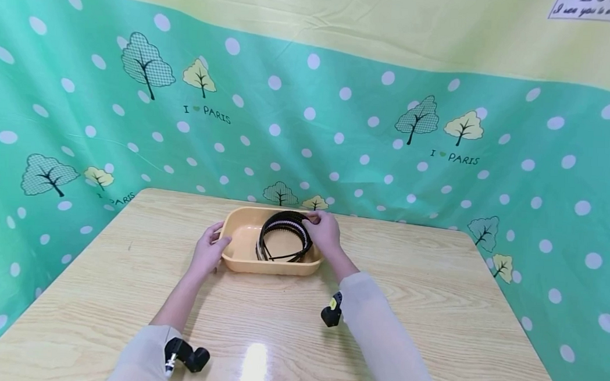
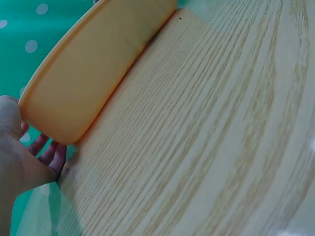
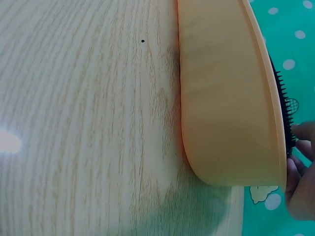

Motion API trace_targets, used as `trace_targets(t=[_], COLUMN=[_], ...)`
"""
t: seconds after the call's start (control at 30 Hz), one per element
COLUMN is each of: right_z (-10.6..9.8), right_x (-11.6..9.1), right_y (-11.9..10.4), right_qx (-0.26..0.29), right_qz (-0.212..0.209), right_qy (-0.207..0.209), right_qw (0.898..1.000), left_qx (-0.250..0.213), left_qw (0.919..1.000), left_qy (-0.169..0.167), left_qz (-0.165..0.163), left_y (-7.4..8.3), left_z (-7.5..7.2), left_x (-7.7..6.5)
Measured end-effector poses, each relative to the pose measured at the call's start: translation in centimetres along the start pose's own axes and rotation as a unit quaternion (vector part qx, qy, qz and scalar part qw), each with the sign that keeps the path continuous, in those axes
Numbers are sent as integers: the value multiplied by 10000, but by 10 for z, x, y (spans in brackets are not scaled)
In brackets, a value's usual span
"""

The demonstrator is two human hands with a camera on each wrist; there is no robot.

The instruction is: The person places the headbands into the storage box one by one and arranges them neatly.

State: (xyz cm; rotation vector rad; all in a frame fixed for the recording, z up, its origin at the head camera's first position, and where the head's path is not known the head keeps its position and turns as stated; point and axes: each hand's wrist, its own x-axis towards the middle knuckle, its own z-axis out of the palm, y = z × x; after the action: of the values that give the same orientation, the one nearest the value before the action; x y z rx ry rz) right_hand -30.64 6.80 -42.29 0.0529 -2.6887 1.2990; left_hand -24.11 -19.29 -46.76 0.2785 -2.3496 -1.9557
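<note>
A shallow yellow-orange plastic basin [image 1: 241, 236] stands on the table. Inside its right half lies a bunch of nested dark headbands [image 1: 267, 235], curved and toothed along their edges; the teeth of a headband [image 3: 283, 96] show above the rim in the right wrist view. My left hand [image 1: 209, 251] grips the basin's left end, thumb over the rim and fingers outside below it. At the right end, my right hand [image 1: 325, 235] pinches the headbands at their upper right side, close over the rim. Its fingertips are partly hidden in the head view.
The wood-grain table [image 1: 424, 302] spreads around the basin on both sides and in front. A green and yellow curtain [image 1: 361, 124] with dots and trees hangs right behind the table's back edge. Small black cameras [image 1: 187, 355] are strapped at both wrists.
</note>
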Motion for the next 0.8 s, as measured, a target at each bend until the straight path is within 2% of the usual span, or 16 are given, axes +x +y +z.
trace_targets(t=[0.2, 0.43, 0.8], right_z=[-3, -12, -41], right_x=[0, -3, -1], right_y=[1, 0, 14], right_qx=[216, 525, 698], right_qz=[-130, -49, 32], right_qy=[52, 23, 343], right_qw=[9997, 9986, 9970], left_qx=[-14, 30, 16], left_qw=[10000, 10000, 9999], left_qy=[16, -17, -120], left_qz=[-5, -77, -114], left_y=[0, 1, -1], left_z=[1, 1, 1], left_x=[1, 2, 6])
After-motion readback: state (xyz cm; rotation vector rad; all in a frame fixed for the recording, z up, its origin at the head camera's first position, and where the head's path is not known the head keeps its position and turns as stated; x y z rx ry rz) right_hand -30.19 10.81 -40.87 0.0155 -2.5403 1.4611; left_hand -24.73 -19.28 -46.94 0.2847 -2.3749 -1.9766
